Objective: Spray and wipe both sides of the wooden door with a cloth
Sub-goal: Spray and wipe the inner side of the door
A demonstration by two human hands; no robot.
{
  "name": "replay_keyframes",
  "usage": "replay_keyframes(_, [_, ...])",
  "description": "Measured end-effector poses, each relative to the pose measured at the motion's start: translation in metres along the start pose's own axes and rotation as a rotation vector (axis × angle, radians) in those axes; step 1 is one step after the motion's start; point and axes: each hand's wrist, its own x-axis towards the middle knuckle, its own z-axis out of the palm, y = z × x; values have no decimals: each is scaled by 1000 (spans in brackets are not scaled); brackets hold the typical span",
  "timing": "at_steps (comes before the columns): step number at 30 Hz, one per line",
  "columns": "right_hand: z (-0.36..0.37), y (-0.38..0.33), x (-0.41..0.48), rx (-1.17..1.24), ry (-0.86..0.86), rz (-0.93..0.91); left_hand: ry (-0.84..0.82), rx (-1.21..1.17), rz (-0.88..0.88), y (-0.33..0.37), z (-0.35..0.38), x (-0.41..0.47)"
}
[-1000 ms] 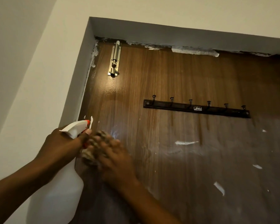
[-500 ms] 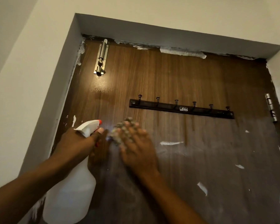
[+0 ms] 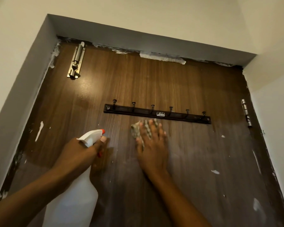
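Door face wiped with cloth [image 3: 138,129] under the right hand [image 3: 152,145]; spray bottle [image 3: 75,199] held in the left hand [image 3: 79,154].

The cloth is pressed flat against the wooden door [image 3: 154,82] by the spread fingers of the right hand, just below the black hook rail [image 3: 156,113]. The spray bottle is gripped at its neck by the closed left hand, one finger laid near the orange nozzle tip, the nozzle directed at the door. A metal slide bolt [image 3: 76,62] is mounted at the door's upper left. White flecks are scattered over the door surface.

Both forearms are bare, no sleeves; fingernails short and pale.
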Motion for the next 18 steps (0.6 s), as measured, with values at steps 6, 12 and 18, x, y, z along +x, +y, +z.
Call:
replay_keyframes(6, [5,-40,10,21,13,-169,-1,-55,-16,15,30,-1])
replay_keyframes(12, [-6,56,-21,12,12,-72,-56,-50,10,21,61,-20])
replay_keyframes(18, [-14,32,18,40,20,102,-52,-50,52,35,81,-16])
